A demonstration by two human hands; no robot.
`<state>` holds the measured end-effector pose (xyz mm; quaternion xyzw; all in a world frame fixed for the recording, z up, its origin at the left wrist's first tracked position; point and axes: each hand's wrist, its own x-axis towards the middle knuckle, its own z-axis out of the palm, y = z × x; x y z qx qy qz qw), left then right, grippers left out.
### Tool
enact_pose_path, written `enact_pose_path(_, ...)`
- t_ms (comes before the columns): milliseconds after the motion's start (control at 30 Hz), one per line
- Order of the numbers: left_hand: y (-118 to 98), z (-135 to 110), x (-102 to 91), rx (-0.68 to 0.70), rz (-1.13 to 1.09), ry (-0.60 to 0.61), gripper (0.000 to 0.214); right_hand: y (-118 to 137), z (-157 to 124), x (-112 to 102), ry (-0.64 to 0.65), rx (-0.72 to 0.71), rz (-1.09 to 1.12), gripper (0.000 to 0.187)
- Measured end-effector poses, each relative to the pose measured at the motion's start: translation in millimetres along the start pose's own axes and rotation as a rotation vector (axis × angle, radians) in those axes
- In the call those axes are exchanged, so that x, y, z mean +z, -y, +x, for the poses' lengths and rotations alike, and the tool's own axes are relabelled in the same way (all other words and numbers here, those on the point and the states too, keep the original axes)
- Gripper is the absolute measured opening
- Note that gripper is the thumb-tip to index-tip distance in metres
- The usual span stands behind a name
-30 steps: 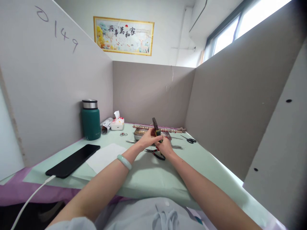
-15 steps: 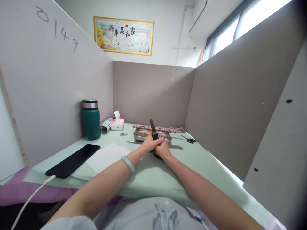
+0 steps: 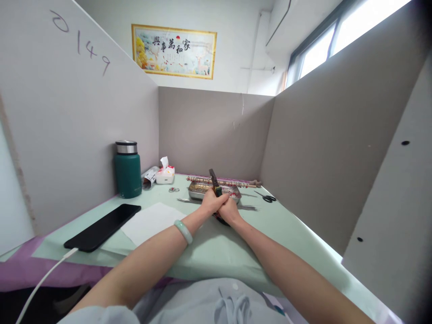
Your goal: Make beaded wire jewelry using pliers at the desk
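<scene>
Both hands are closed together around a pair of pliers (image 3: 213,178) over the middle of the table. The dark jaws point up and away from me, and part of a dark and red handle shows below the hands. My left hand (image 3: 211,201) wraps the pliers from the left, a pale green bangle (image 3: 183,231) on its wrist. From the right, my right hand (image 3: 230,209) grips them, its fingers mostly hidden. Anything small between the jaws cannot be made out. Just behind the hands lies a metal tray (image 3: 195,192) with gold and red bits.
A beaded stick (image 3: 236,183) lies across the tray's far side. Scissors (image 3: 267,197) rest to the right, thin metal rods (image 3: 249,208) nearer. On the left are a green bottle (image 3: 128,173), tissue pack (image 3: 165,174), white paper (image 3: 153,223) and charging phone (image 3: 104,226). Partitions enclose three sides.
My left wrist and its bangle have shifted slightly to the right. The pliers stay in both hands, their jaws tipped a touch further left.
</scene>
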<state>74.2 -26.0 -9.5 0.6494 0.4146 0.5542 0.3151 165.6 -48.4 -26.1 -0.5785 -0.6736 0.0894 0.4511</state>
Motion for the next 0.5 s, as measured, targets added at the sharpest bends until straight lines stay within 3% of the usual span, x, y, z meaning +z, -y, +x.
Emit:
enact_pose_path(300, -13, -6, -3.2, 0.004, 0.162, -0.003, 0.022, -2, 1, 4, -0.016, -0.004, -0.031, 0.02)
enact_pose_path(500, -7, -2, -2.5, 0.016, 0.174, 0.017, 0.022, -2, -1, 2, -0.016, -0.009, -0.03, 0.019)
